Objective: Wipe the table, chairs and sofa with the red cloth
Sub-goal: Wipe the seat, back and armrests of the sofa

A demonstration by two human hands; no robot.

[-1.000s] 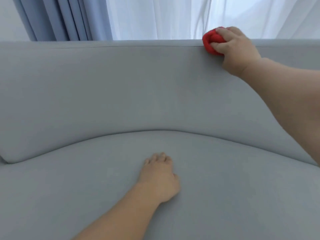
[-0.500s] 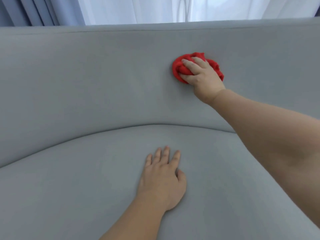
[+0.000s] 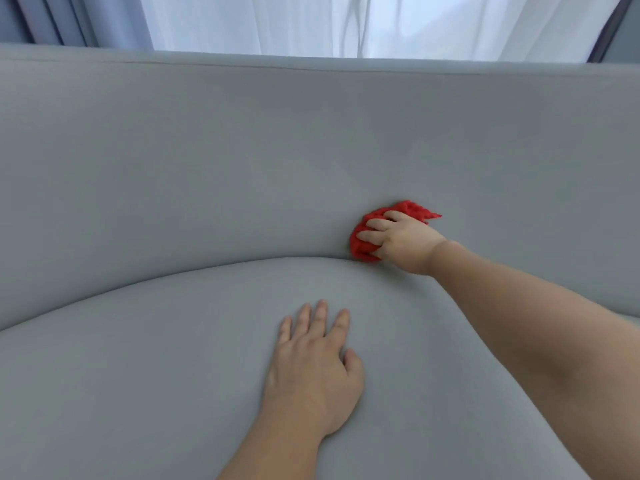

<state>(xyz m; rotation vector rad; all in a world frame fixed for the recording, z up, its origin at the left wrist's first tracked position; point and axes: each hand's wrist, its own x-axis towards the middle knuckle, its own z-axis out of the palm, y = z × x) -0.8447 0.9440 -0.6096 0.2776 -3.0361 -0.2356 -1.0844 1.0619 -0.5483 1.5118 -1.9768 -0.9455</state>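
Observation:
The grey sofa (image 3: 173, 174) fills the view, its backrest above and its seat cushion below. My right hand (image 3: 401, 240) grips the bunched red cloth (image 3: 362, 249) and presses it against the bottom of the backrest, just above the seam with the seat. Part of the cloth sticks out above my knuckles. My left hand (image 3: 311, 372) lies flat on the seat cushion, palm down, fingers slightly spread, holding nothing.
Behind the sofa's top edge hangs a white sheer curtain (image 3: 346, 22), with blue-grey drapes (image 3: 69, 19) at the far left. The table and chairs are out of view.
My right hand has dragged the red cloth down the backrest from the top edge to the seam by the seat. My left hand has flattened and spread on the cushion.

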